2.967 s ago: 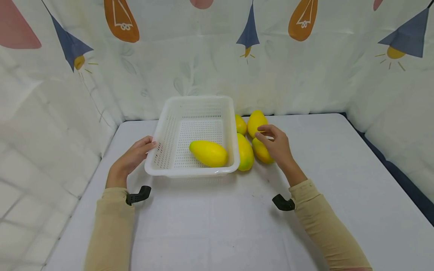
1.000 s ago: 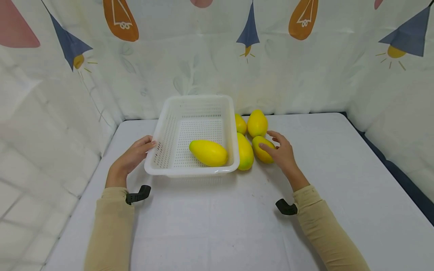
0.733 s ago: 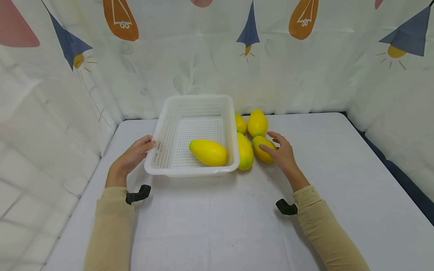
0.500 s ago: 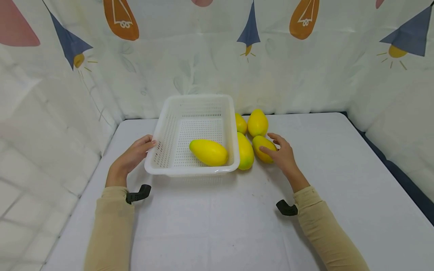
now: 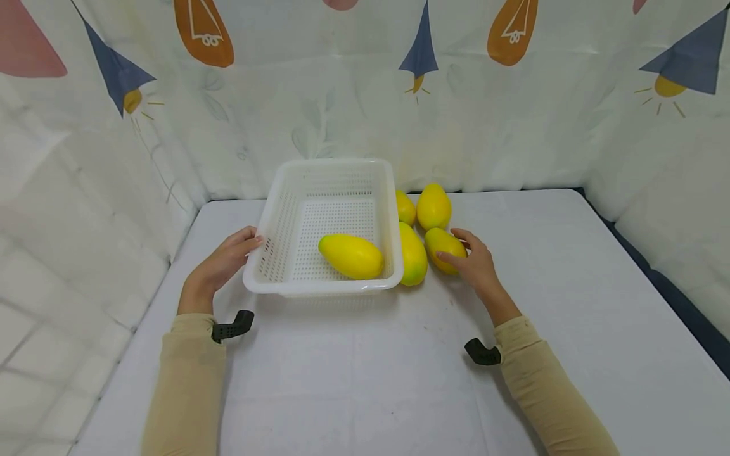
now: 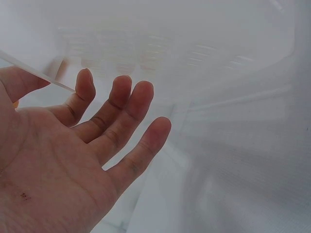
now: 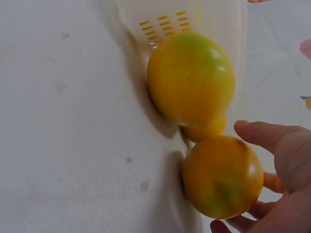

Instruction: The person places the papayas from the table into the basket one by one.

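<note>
My left hand (image 5: 225, 258) holds the left rim of a white plastic basket (image 5: 322, 287), thumb on top and fingers below; the left wrist view shows the thumb and index finger at the rim (image 6: 60, 86). One yellow mango (image 5: 350, 256) lies inside the basket. Several more mangoes are bunched against its right side. My right hand (image 5: 476, 263) is around the right side of the nearest-right mango (image 5: 440, 246), fingers spread. In the right wrist view its thumb (image 7: 257, 133) stands apart from that mango (image 7: 223, 177), while the fingers reach behind it, contact partly hidden.
Beside the basket lie a mango with a green tip (image 5: 413, 256), one farther back (image 5: 433, 206) and one partly hidden by the basket wall (image 5: 405, 209). A white cloth covers the table (image 5: 353, 380). A patterned curtain (image 5: 353, 107) stands behind it.
My right hand has moved from above the back mangoes to the right, then slightly down around the near-right mango. The left hand, basket and mangoes have stayed in place.
</note>
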{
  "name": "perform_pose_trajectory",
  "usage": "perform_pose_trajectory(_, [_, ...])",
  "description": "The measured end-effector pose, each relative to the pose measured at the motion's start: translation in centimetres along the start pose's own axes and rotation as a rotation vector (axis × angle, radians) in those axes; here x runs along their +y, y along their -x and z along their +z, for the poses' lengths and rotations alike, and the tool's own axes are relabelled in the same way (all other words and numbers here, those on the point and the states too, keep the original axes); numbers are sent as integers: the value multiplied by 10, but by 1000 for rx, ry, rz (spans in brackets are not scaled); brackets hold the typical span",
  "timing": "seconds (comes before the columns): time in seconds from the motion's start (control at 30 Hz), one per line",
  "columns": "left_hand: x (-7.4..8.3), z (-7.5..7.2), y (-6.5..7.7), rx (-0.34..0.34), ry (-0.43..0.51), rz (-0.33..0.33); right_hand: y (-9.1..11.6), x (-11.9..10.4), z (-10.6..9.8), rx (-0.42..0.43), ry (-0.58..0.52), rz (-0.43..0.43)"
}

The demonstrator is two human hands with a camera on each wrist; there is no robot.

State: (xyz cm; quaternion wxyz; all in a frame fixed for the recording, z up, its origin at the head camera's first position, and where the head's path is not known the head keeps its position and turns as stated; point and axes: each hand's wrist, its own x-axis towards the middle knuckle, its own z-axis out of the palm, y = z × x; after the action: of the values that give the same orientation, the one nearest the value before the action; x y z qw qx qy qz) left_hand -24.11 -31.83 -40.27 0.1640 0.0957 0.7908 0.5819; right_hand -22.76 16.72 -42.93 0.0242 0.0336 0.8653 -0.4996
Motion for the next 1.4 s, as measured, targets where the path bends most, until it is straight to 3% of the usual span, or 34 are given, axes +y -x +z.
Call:
perform_pose_trajectory(0.77, [0,1,-1,12,9,-19,2,1,2,5,1,17])
perform_pose_trajectory(1.4, [1,1,-1,7,15,-22,5,-6,0,35,-27,-23])
